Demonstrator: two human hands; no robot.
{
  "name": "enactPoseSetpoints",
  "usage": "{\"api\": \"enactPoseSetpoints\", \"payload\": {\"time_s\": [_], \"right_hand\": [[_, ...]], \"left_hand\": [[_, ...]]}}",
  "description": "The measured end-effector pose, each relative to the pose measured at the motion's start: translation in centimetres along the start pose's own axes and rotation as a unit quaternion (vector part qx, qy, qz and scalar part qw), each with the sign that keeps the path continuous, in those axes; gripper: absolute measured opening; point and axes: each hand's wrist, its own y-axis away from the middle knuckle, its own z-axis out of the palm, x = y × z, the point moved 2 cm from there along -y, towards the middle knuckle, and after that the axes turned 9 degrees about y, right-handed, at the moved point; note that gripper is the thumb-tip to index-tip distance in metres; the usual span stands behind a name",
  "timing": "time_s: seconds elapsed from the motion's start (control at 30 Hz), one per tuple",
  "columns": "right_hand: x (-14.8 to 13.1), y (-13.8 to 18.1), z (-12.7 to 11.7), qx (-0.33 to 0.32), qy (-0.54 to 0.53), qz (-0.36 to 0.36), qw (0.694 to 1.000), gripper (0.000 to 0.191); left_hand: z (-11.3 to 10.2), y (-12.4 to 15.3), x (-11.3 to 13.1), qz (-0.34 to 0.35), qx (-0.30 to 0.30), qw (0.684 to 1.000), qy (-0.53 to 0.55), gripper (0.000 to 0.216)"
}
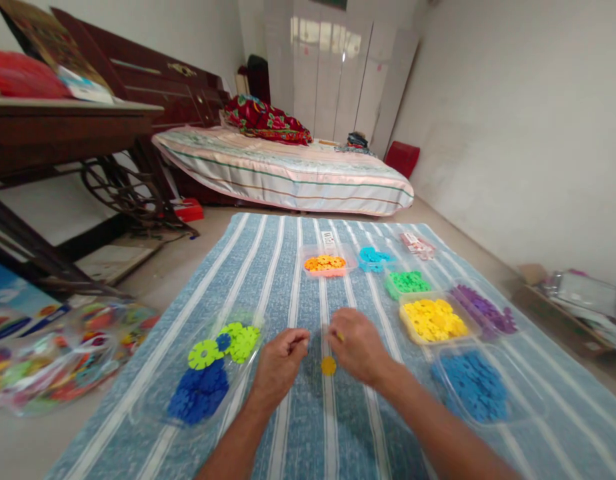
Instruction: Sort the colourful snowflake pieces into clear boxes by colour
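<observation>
Both my hands hover over a blue-and-white striped cloth (288,267) spread on the floor. My left hand (281,360) is curled closed; what it holds, if anything, is hidden. My right hand (355,347) is closed too, pinching a small yellow piece at its fingertips. A yellow-orange snowflake disc (329,365) lies on the cloth just below and between them. To the left a clear tray (153,407) holds lime-green and dark blue discs (201,393).
Clear trays of sorted discs stand to the right: orange (325,263), cyan (373,257), green (407,283), yellow (432,319), purple (485,312), blue (472,383). A bag of mixed pieces (63,360) lies at left. A bed (283,167) and a treadle table (63,127) stand behind.
</observation>
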Motion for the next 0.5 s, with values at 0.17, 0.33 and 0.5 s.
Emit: {"api": "enactPoseSetpoints", "payload": {"time_s": [0.17, 0.33, 0.5], "right_hand": [[8.3, -7.6, -4.4, 0.079, 0.086, 0.153, 0.981, 0.022], [9.9, -6.8, -4.3, 0.095, 0.09, 0.209, 0.969, 0.029], [5.8, -0.5, -0.3, 0.034, 0.032, 0.159, 0.986, 0.017]], "left_hand": [[0.0, -0.1, -0.2, -0.007, -0.004, 1.0, 0.004, 0.021], [-0.1, -0.1, -0.4, -0.004, -0.007, 1.0, -0.001, 0.021], [0.1, 0.0, -0.6, -0.003, -0.012, 1.0, -0.009, 0.024]]}}
